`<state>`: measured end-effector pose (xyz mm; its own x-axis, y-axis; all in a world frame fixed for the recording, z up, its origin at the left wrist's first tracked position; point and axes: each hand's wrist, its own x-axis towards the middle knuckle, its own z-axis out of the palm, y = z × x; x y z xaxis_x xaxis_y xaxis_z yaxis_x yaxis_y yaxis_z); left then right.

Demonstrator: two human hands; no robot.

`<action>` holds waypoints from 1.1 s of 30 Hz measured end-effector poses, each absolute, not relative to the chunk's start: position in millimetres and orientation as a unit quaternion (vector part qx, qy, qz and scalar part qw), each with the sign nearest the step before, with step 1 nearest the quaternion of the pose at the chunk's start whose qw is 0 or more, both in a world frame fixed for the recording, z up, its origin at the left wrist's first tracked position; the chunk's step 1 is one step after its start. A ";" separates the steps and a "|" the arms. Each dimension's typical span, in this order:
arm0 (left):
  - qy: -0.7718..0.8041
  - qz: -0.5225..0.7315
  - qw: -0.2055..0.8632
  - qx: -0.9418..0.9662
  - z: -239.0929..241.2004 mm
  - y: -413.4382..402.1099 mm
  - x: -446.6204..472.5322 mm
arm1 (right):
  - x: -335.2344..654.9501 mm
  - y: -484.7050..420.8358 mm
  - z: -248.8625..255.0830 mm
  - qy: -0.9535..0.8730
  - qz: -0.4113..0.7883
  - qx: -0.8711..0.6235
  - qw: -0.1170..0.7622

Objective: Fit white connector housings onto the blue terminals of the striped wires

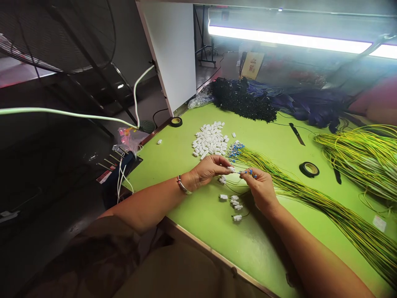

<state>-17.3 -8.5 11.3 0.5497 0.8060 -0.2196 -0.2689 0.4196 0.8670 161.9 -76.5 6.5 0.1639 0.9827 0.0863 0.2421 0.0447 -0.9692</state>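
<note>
My left hand (208, 169), with a metal bracelet at the wrist, pinches a small white connector (231, 169) at its fingertips. My right hand (259, 186) is closed on thin yellow-green wires with blue terminals (250, 172), held a finger's width from the connector. Both hands hover over a green table (198, 223). A pile of white connectors (210, 140) lies just beyond my left hand. A long bundle of yellow-green wires (310, 192) runs from the hands to the lower right. Several connectors with wires attached (234, 203) lie below the hands.
A black tape roll (309, 169) and a black blade (297, 134) lie right of centre. Another tape roll (176, 121) sits near a white panel (172, 54). Black and purple wire heaps (248, 99) fill the back; more yellow-green wire (362, 157) lies right. A fan cage (62, 37) stands left.
</note>
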 end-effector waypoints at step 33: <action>0.290 0.320 0.827 0.359 12.2 -9.5 -16.1 | 169.7 -72.7 3.9 -0.476 0.564 -0.504 0.449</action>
